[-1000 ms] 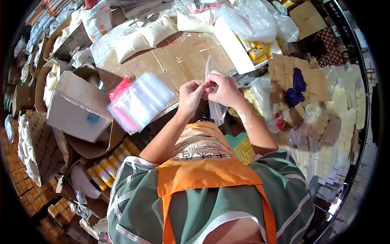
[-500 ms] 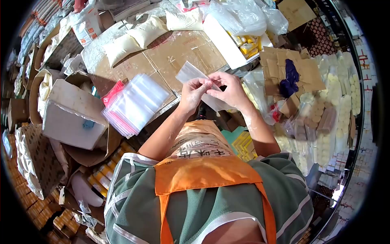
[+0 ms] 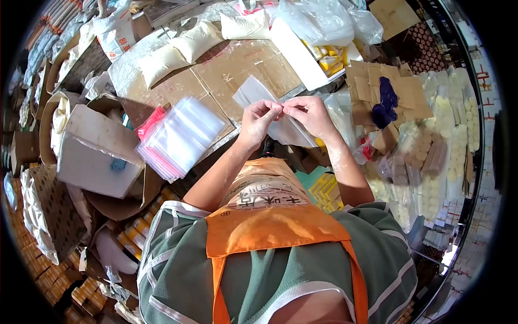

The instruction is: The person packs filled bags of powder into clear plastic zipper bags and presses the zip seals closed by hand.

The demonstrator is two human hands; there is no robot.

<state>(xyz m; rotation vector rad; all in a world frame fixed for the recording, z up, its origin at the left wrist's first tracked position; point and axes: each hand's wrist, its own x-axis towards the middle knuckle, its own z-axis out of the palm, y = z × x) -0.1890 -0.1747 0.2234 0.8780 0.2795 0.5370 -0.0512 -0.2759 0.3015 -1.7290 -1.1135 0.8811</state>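
Observation:
A clear plastic bag (image 3: 293, 131) hangs between my two hands, flat and see-through. My left hand (image 3: 259, 121) pinches its upper edge between thumb and fingers. Close beside it, the thumb and fingers of my right hand (image 3: 311, 115) are pinched on the same edge, fingertips nearly touching those of the left. A stack of clear plastic bags with pink edges (image 3: 183, 135) lies left of my hands. Beyond them is a flattened cardboard sheet (image 3: 237, 75) dusted with white powder. Filled pale bags (image 3: 245, 26) rest along its far side.
A white foam box (image 3: 294, 54) with yellow packets stands at the far right. Right of my hands, cardboard (image 3: 359, 97) carries a dark purple crumpled item (image 3: 385, 102). A white foam box (image 3: 97, 151) sits at the left among open cartons. Long packs of pale round pieces (image 3: 442, 162) lie at right.
My right hand has shifted slightly right and its fingers have straightened along the bag's edge. The bag's lower part has swung a little to the right. My left hand has barely moved.

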